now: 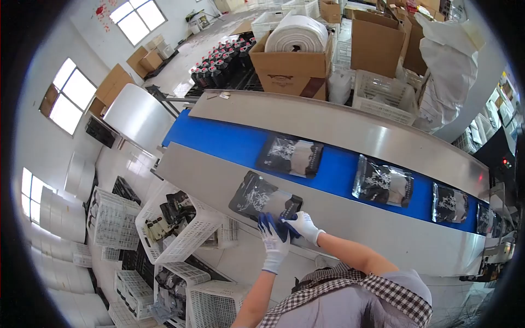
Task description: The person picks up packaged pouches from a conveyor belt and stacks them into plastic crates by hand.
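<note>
A dark plastic pouch (260,197) with white lettering and a pale panel lies on the metal ledge at the conveyor's near side. My left hand (274,240), in a white glove with blue coating, has its fingers stretched out at the pouch's near edge. Beside it, my right hand (304,226), gloved alike, is closed at the pouch's lower right corner. Its fingertips are partly hidden. On the blue belt (216,136) lie several similar pouches, among them a blurred one (291,156) just beyond the ledge and another pouch (383,180) farther right.
White plastic crates (180,243) holding dark pouches stand at lower left. Beyond the conveyor are a cardboard box (290,71) with a white roll, a white crate (383,98) and several dark bottles (219,68) with red caps. A dark machine (503,158) stands at the right end.
</note>
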A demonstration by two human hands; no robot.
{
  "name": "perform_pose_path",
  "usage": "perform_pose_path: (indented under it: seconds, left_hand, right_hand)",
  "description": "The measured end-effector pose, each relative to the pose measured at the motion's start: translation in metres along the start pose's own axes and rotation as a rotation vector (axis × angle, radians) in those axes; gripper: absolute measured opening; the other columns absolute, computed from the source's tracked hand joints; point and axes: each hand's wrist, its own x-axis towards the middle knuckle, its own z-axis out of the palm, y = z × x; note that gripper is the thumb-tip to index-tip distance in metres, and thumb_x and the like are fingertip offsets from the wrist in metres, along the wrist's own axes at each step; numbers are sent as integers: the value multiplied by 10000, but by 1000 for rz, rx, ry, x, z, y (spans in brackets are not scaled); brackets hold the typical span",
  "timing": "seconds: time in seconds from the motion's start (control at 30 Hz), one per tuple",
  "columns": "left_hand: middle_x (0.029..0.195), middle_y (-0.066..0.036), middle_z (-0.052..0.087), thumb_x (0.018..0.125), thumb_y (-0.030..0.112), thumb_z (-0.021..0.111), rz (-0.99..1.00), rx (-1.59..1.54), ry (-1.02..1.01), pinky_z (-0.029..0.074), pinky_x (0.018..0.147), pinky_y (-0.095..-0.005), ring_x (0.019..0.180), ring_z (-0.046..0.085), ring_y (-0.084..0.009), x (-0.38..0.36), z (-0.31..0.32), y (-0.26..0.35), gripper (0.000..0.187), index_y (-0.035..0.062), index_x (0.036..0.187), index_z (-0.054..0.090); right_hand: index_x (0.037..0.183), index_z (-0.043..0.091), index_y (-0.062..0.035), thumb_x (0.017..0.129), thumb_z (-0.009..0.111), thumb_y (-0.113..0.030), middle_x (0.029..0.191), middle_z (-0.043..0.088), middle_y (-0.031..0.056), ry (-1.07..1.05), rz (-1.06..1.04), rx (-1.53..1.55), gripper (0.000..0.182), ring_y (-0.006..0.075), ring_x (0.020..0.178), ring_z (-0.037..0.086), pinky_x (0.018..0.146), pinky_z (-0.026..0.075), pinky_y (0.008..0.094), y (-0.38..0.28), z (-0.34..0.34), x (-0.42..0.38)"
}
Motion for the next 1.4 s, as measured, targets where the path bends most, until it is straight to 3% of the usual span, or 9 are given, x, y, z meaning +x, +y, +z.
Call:
perform_pose_path:
  seconds: [0.17,0.37,0.5,0.77,0.83,1.0,1.17,1.33,1.4]
  left_hand:
    - [1460,-323,186,741,311,724,-54,-49,157,166,1110,-564,1351,173,-507,11,4,-14,946,-69,1421,186]
    - [1415,-282,336,738,422,699,-97,192,16,221,1091,-544,1318,307,-434,30,11,-4,905,-72,1380,297]
    - [1430,-270,326,753,413,683,-119,165,-14,213,1095,-535,1323,311,-422,29,8,-3,891,-57,1397,286]
    - [1439,-220,353,778,411,657,-132,177,-27,226,1097,-526,1331,327,-392,34,7,-5,859,-53,1400,290]
    - [1436,-223,356,777,411,656,-137,170,-29,227,1099,-519,1335,325,-387,34,9,-5,857,-53,1400,293]
    - [1433,-227,362,777,421,648,-159,188,-38,216,1108,-505,1342,322,-375,36,9,-4,854,-57,1396,305]
    - [1486,-207,285,814,524,547,-184,220,-36,118,1144,-485,1393,219,-362,17,20,-7,874,-39,1425,277]
    - [1432,-280,305,776,291,678,-235,194,246,221,1113,-515,1327,295,-435,-8,15,5,831,-75,1399,267]
    - [1444,-289,280,818,351,631,-196,144,355,213,1113,-519,1340,274,-437,-50,8,22,809,-59,1409,259]
  right_hand:
    - [847,690,-10,778,644,-375,863,668,212,123,-96,-63,375,367,859,639,783,485,440,-30,20,71]
    - [864,681,16,761,670,-327,871,666,223,434,-176,-19,359,385,883,633,782,495,439,-85,66,175]
    - [935,682,7,793,614,-339,974,656,245,235,-92,-72,380,384,949,628,796,505,428,-126,55,244]
    - [974,690,-8,804,607,-332,990,672,216,348,-21,138,375,351,977,641,831,516,390,-94,39,366]
    - [919,674,-19,805,683,-237,829,691,115,220,46,458,246,253,766,663,694,531,371,-105,14,324]
    - [946,629,-12,810,691,-314,867,663,173,440,-512,-159,337,367,862,617,767,482,428,-9,-4,205]
    - [1170,542,-41,741,723,-299,1169,555,190,238,-554,-464,533,376,1096,522,934,426,458,35,-46,-38]
    - [1340,426,-27,772,650,-443,1407,372,219,-19,-592,-888,738,416,1324,302,1093,220,545,103,-78,-157]
    - [1395,369,-61,823,597,-391,1480,284,197,-115,-590,-975,699,408,1379,214,1118,157,554,135,-100,-185]
